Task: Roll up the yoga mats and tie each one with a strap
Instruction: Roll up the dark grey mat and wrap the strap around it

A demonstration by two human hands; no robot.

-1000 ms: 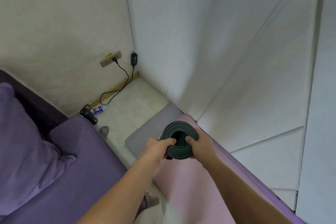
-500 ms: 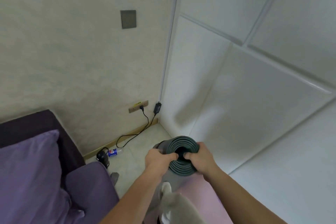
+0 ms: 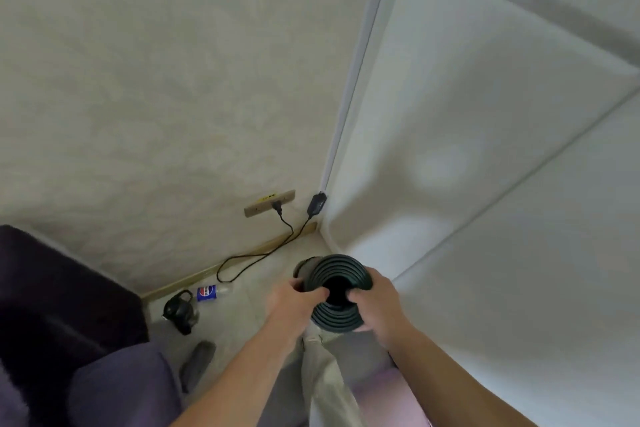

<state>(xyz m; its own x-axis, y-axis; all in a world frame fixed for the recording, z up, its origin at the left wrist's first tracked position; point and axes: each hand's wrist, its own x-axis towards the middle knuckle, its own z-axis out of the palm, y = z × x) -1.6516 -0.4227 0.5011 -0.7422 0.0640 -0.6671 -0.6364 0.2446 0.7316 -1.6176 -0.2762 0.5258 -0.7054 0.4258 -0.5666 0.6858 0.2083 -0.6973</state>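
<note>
Lifted higher than a second ago, the rolled mat (image 3: 332, 267) was held end-on above the floor's (image 3: 256, 288) far corner, left grip (image 3: 294, 302) and right grip (image 3: 375, 302) both clamped on its near end.

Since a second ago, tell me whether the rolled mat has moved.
Yes: the rolled mat, gripped in the left hand and right hand, has risen towards the wall socket.

Rolled mat (image 3: 334, 291) sits end-on between the left grip (image 3: 294, 302) and right grip (image 3: 377, 302), above the floor (image 3: 258, 282) near the room's corner. Sofa (image 3: 104, 385) on the left. Beyond it, a flask (image 3: 180, 310) with a bottle (image 3: 211, 292) just beside it on the right, below the wall socket (image 3: 269, 207). Flat mat (image 3: 391, 395) lies lower right.
</note>
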